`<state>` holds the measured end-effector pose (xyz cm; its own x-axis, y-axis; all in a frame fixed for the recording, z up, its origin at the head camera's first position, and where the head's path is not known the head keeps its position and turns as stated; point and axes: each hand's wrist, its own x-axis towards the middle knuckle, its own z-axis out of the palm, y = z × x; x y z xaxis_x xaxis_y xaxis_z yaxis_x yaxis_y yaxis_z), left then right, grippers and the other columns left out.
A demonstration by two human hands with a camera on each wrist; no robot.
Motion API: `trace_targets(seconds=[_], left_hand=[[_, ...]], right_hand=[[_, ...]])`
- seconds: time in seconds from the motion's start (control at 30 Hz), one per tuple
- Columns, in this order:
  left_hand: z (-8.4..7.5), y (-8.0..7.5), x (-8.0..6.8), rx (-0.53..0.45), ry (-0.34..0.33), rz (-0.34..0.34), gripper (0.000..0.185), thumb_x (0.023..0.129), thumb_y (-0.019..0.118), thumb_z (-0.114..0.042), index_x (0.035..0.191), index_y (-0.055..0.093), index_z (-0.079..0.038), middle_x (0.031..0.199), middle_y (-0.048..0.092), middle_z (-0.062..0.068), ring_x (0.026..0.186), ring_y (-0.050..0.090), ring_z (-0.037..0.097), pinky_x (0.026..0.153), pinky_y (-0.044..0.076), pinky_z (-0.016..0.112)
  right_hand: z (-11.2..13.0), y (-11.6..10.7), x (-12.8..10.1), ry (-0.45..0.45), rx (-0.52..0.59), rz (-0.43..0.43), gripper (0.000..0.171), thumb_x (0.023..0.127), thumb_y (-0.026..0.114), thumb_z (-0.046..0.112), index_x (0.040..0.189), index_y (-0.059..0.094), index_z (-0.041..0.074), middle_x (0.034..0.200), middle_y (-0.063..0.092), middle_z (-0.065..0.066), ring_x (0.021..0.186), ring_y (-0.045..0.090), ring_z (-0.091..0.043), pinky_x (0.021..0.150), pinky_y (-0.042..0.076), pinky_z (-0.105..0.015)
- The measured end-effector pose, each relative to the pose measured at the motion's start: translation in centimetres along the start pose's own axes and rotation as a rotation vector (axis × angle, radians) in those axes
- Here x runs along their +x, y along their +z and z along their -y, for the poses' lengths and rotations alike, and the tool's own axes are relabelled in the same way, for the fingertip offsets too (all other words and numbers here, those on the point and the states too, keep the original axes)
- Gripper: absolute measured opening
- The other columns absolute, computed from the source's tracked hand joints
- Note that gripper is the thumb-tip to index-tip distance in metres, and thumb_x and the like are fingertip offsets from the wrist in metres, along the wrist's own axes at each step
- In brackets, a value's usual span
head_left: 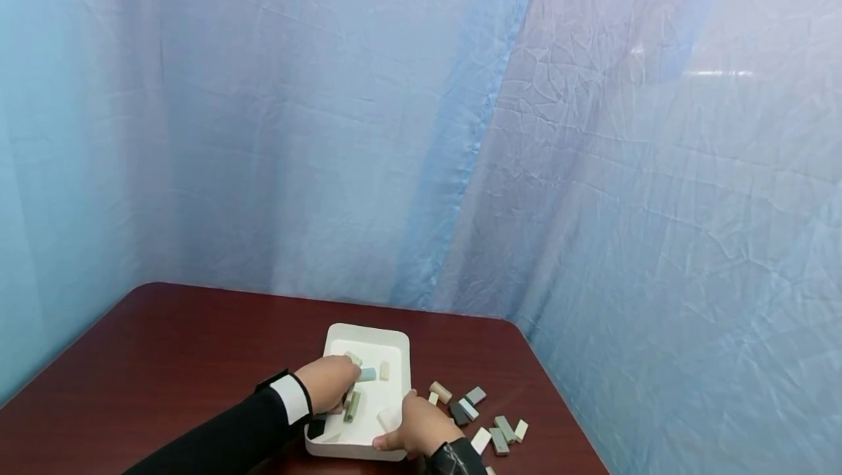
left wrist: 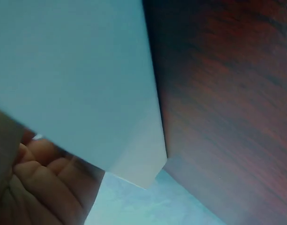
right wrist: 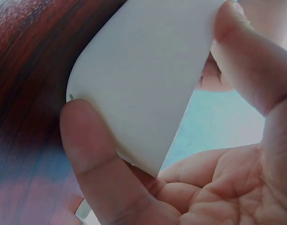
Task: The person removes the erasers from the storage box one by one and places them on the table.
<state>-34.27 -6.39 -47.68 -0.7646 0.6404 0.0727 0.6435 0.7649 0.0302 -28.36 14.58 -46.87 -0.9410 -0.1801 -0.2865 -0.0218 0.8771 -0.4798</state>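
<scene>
At the near right corner of the white tray [head_left: 401,358], the right hand [head_left: 421,427] grips the rim: in the right wrist view the thumb [right wrist: 94,154] lies against the tray's rounded outer corner [right wrist: 134,84] and a finger [right wrist: 248,56] curls over the edge from the other side, so the wall is pinched between them. The left hand [head_left: 329,384] reaches over the tray's left wall into the basin, its fingers curled down among the small blocks there; whether they actually hold one I cannot tell, since the left wrist view shows only the fingers [left wrist: 45,173] folded beside the tray's white wall [left wrist: 87,84].

The tray is a rounded rectangle lying flat on the dark red-brown table [head_left: 164,358], its long axis running away from the person toward the curtain. Inside it lie a pale blue block [head_left: 368,374], a cream block [head_left: 384,370] and a green-grey block [head_left: 353,407], the last just beside the left fingers.

Just right of the tray, loose blocks [head_left: 483,416] lie scattered on the tabletop, near the right hand and close to the table's right edge. To the left and beyond the tray the tabletop is bare wood up to its far edge, where a creased blue curtain [head_left: 421,131] hangs on both sides of the corner.
</scene>
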Motion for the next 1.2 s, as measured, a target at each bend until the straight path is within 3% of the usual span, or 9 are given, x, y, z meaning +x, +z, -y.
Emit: trace_targets(seconds=[0.17,0.4,0.53,0.6,0.77,0.9,1.07,1.2], left_hand=[[-0.2,0.3,0.0,0.040,-0.055,-0.007,0.028,0.070,0.083,-0.025,0.072,0.056,-0.018,0.062,0.054,-0.003,0.056,0.049,0.010,0.060,0.044,0.027],[-0.5,0.5,0.1,0.051,-0.048,-0.065,0.024,0.068,0.084,-0.022,0.075,0.061,-0.017,0.065,0.057,-0.003,0.058,0.054,0.010,0.060,0.047,0.028],[-0.6,0.0,-0.2,-0.003,-0.014,-0.120,0.014,0.077,0.076,-0.019,0.089,0.067,-0.017,0.075,0.059,-0.003,0.064,0.056,0.010,0.060,0.047,0.028],[-0.5,-0.5,-0.4,-0.050,0.006,-0.147,0.011,0.082,0.071,-0.018,0.092,0.068,-0.019,0.078,0.058,-0.004,0.067,0.055,0.007,0.061,0.047,0.026],[0.4,-1.8,-1.3,-0.121,0.033,-0.213,0.010,0.084,0.069,-0.017,0.090,0.070,-0.024,0.079,0.057,-0.008,0.068,0.052,0.002,0.061,0.045,0.022],[1.7,-2.7,-2.0,-0.116,-0.054,-0.240,0.003,0.083,0.072,-0.022,0.083,0.070,-0.024,0.074,0.056,-0.009,0.064,0.049,0.003,0.059,0.043,0.023],[3.6,-2.9,-3.3,-0.103,-0.216,-0.199,0.011,0.079,0.071,-0.012,0.079,0.068,-0.022,0.071,0.052,-0.010,0.064,0.045,0.005,0.060,0.041,0.026],[5.3,-2.4,-4.6,-0.111,-0.275,-0.155,0.017,0.079,0.068,-0.006,0.072,0.064,-0.021,0.067,0.051,-0.011,0.062,0.044,0.007,0.060,0.040,0.028]], right_hand=[[0.1,0.0,0.0,-0.002,-0.017,-0.009,0.101,0.068,0.082,0.048,0.137,0.038,-0.013,0.120,0.059,-0.028,0.079,0.063,-0.029,0.079,0.051,-0.047],[0.2,-0.2,-0.3,-0.007,-0.047,-0.016,0.102,0.069,0.081,0.050,0.137,0.038,-0.013,0.122,0.058,-0.029,0.089,0.064,-0.031,0.080,0.051,-0.048],[0.3,-0.3,-0.4,0.004,-0.072,-0.019,0.103,0.069,0.080,0.051,0.137,0.038,-0.013,0.126,0.056,-0.030,0.095,0.064,-0.035,0.080,0.051,-0.049],[0.3,-0.2,-0.5,0.004,-0.075,-0.021,0.104,0.069,0.080,0.051,0.138,0.037,-0.013,0.121,0.058,-0.030,0.089,0.065,-0.034,0.077,0.051,-0.048],[0.2,-0.2,-0.4,0.002,-0.076,-0.020,0.105,0.068,0.080,0.053,0.138,0.036,-0.013,0.112,0.062,-0.030,0.081,0.065,-0.031,0.072,0.052,-0.045],[0.2,-0.4,-0.3,0.013,-0.069,-0.010,0.104,0.069,0.080,0.052,0.139,0.036,-0.012,0.120,0.059,-0.030,0.089,0.065,-0.034,0.076,0.051,-0.047],[0.2,-0.4,-0.4,0.016,-0.058,-0.004,0.102,0.069,0.080,0.050,0.139,0.037,-0.011,0.130,0.053,-0.030,0.100,0.063,-0.037,0.083,0.050,-0.050],[0.3,-0.4,-0.6,0.010,-0.044,-0.003,0.100,0.070,0.081,0.047,0.138,0.037,-0.012,0.125,0.056,-0.029,0.093,0.064,-0.032,0.083,0.050,-0.049]])
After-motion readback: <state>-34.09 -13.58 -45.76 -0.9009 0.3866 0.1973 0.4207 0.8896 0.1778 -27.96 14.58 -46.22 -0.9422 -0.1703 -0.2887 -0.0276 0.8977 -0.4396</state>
